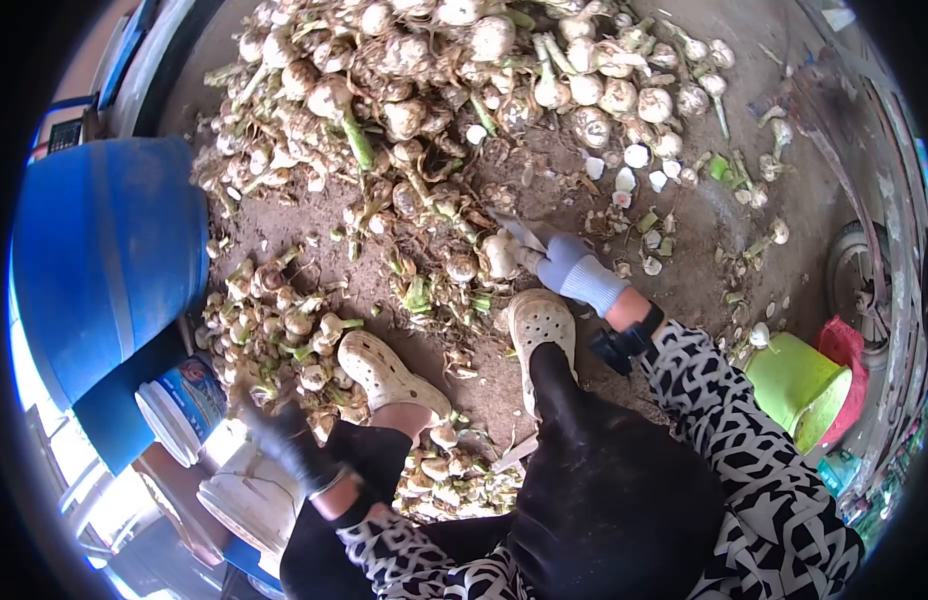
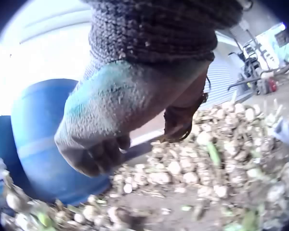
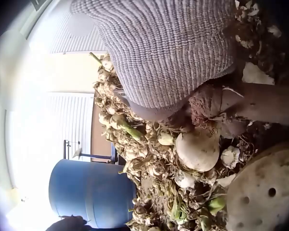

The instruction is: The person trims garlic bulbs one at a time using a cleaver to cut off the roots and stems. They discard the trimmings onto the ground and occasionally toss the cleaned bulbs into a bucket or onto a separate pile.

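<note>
My gloved right hand (image 1: 574,270) grips a knife whose blade (image 1: 519,230) points toward the far left. Right at those fingers is a pale garlic bulb (image 1: 499,256), low over the soil beside my right shoe; the right wrist view shows this bulb (image 3: 198,150) close under the glove, with dirty roots beside it. My left hand (image 1: 289,440), in a dark glove and blurred, is over the edge of a smaller heap of bulbs (image 1: 284,325). In the left wrist view its fingers (image 2: 94,154) hang loosely curled, and no bulb shows in them.
A large heap of garlic (image 1: 414,60) with stems spreads across the far ground. A blue barrel (image 1: 114,250) and white buckets (image 1: 249,505) stand at the left. At the right lies a lime-green bucket (image 1: 799,390). My perforated shoes (image 1: 389,375) are amid trimmed stems and skins.
</note>
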{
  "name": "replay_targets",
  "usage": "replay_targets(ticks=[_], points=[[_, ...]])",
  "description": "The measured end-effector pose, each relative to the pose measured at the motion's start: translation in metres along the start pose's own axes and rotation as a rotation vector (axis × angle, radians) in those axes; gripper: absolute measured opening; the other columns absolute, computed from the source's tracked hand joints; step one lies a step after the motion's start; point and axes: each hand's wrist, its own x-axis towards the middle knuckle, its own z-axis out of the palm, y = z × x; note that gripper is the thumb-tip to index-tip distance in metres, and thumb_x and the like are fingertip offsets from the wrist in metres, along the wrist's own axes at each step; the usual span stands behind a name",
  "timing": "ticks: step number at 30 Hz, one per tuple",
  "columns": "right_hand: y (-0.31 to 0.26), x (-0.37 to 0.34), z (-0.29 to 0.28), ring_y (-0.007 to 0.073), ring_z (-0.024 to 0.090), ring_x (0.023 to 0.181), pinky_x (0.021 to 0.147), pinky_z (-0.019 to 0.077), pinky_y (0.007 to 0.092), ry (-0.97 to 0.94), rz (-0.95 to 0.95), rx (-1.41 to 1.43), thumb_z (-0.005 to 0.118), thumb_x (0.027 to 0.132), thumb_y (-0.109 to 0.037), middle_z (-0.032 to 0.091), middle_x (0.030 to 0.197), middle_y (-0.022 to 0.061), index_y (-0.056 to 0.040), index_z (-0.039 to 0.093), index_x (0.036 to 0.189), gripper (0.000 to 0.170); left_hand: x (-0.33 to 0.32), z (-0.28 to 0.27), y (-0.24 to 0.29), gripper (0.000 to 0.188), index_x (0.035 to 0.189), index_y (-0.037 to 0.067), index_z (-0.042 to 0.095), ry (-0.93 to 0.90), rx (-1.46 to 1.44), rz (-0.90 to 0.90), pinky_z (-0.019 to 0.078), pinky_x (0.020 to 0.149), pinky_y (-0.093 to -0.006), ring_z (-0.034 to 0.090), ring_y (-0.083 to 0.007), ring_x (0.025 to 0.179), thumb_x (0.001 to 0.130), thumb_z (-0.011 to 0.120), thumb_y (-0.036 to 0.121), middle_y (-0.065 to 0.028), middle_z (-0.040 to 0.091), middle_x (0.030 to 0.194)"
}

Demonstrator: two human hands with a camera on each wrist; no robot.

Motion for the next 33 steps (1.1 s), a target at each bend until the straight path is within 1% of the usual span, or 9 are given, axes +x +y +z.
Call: replay_targets(ticks=[3,5,7,11,17,19,21,27,33], points=[[0.005,0.026,0.01,0.0399,0.063,0.088,0.076,0.0496,0.0406,-0.209,0.368,0.072,0.055,0.091,-0.043,0.066,0.092,0.0223,-0.0042,0.063,0.109,0.043,-0.049,0.009,0.146,0.029,0.119,0.007,0.06,-1.045,-0.417,-0.282,0.0496,0.084,-0.0316,0.063,-0.024,0.093,0.091,0.058,0.014,-0.0089,0.065,0.109],[-0.003,0.025,0.008,0.039,0.064,0.087,0.075,0.049,0.0405,-0.142,0.395,0.118,0.057,0.09,-0.042,0.066,0.086,0.0254,0.0007,0.064,0.103,0.045,-0.113,0.079,0.158,0.045,0.134,0.011,0.049,-1.302,-1.16,-0.569,0.0466,0.093,-0.0331,0.055,-0.0259,0.11,0.09,0.06,0.015,-0.015,0.059,0.118],[0.012,0.024,0.018,0.0363,0.065,0.085,0.074,0.0485,0.0395,-0.111,0.465,0.015,0.058,0.09,-0.04,0.066,0.083,0.025,0.0025,0.065,0.098,0.043,-0.158,0.132,0.178,0.058,0.141,0.008,0.038,-1.053,-1.254,-0.015,0.0415,0.1,-0.0342,0.046,-0.0228,0.122,0.089,0.062,0.014,-0.0141,0.047,0.132],[-0.015,0.017,-0.015,0.0087,0.053,0.052,0.048,0.0412,0.0263,0.036,0.464,0.575,0.062,0.09,-0.023,0.056,0.062,0.0015,0.0027,0.065,0.096,0.026,-0.153,0.113,0.227,0.095,0.147,0.005,0.018,-0.945,-1.789,-0.424,0.0405,0.102,-0.0359,0.041,-0.0253,0.127,0.075,0.079,0.02,-0.014,0.034,0.143],[-0.055,-0.006,-0.016,0.0088,0.057,0.064,0.058,0.0448,0.0229,-0.055,0.468,1.019,0.062,0.089,-0.013,0.065,0.076,0.0009,0.002,0.066,0.094,0.016,-0.099,0.042,0.255,0.093,0.143,0.004,0.024,-0.846,-1.949,-0.364,0.0463,0.096,-0.0332,0.052,-0.0232,0.114,0.071,0.081,0.017,-0.0124,0.048,0.127],[-0.06,-0.006,-0.008,0.0116,0.061,0.073,0.067,0.0477,0.0243,-0.048,0.373,1.22,0.063,0.087,-0.011,0.066,0.082,0.0021,0.0037,0.065,0.095,0.017,-0.098,0.054,0.24,0.085,0.138,0.003,0.028,-0.892,-1.488,-0.033,0.0488,0.091,-0.0309,0.053,-0.0211,0.112,0.071,0.08,0.009,-0.012,0.047,0.128],[-0.07,-0.011,-0.015,0.012,0.062,0.076,0.071,0.0496,0.0276,-0.122,0.366,1.196,0.062,0.086,-0.008,0.068,0.086,0.0038,0.0026,0.065,0.1,0.018,-0.103,0.059,0.229,0.072,0.13,0.001,0.037,-1.004,-1.811,-0.436,0.0508,0.086,-0.0288,0.057,-0.019,0.106,0.071,0.079,0.003,-0.0111,0.054,0.122],[-0.117,-0.026,-0.064,0.0284,0.067,0.075,0.065,0.054,0.0372,-0.139,-0.416,-0.452,0.072,0.074,-0.021,0.065,0.089,0.007,-0.0148,0.064,0.102,0.03,-0.076,0.028,0.206,0.072,0.125,-0.004,0.042,-0.957,-1.255,0.021,0.0533,0.083,-0.0296,0.063,-0.018,0.096,0.066,0.083,0.006,-0.012,0.061,0.11],[-0.119,-0.026,-0.069,0.0287,0.066,0.064,0.053,0.0535,0.0395,-0.13,-0.469,-0.621,0.069,0.073,-0.027,0.064,0.084,0.0058,-0.0142,0.061,0.098,0.029,-0.068,0.01,0.212,0.089,0.135,-0.001,0.028,-1.036,-1.394,-0.044,0.056,0.083,-0.0348,0.063,-0.0248,0.1,0.065,0.083,0.008,-0.0162,0.056,0.116]])
